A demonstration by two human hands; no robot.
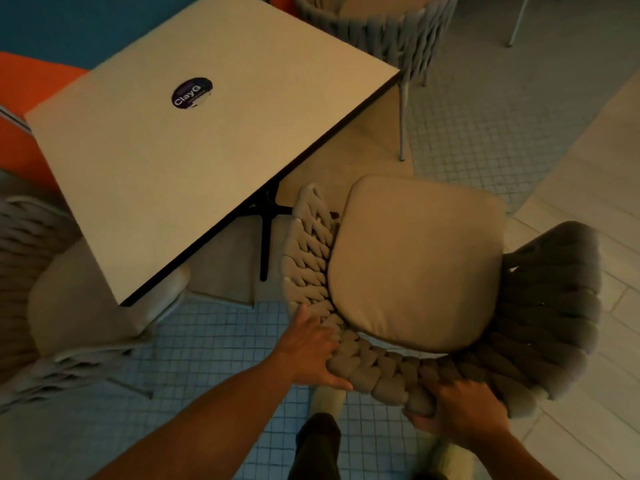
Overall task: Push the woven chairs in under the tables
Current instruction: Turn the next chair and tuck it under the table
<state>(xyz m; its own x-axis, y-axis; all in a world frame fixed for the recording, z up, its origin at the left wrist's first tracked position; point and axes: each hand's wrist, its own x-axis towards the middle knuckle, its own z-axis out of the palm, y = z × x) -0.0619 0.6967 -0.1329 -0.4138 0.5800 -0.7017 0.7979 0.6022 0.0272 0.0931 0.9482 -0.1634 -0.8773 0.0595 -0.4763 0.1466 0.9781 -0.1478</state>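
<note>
Woven chair (540,344) stands clear of the table (194,147), off its near-right edge, seat not yet under the top. Chair sits skewed to the table: its open front points toward the table's far-right corner rather than square at the edge, which is likely why both hands are on the back, one to each side, to turn it as well as push.

Left hand (311,348) lies flat against the outer curve of the woven back, on the side nearer the table. Fingers spread fairly wide and pressed onto the braid, thumb below; a pushing palm, not a closed grip.

Right hand (464,407) is on the side of the back farther from the table. Fingers curled over the top of the thick braid, thumb underneath; closed around the rim. Reads as the steering hand.

Cushion (415,265) lies loose-looking on the seat, turned with the chair. Between chair and table the black table base (265,230) shows on the floor; its feet reach out toward the chair, so chair legs could catch there if pushed in crooked.

Second chair (69,306), at the table's near-left corner, is already partly under the top. Third chair (377,26), beyond the table's far-right corner, seems only just beside it; how far in, cannot tell.

Judgement: one chair in hand, needs squaring to the table, then a straight push.
</note>
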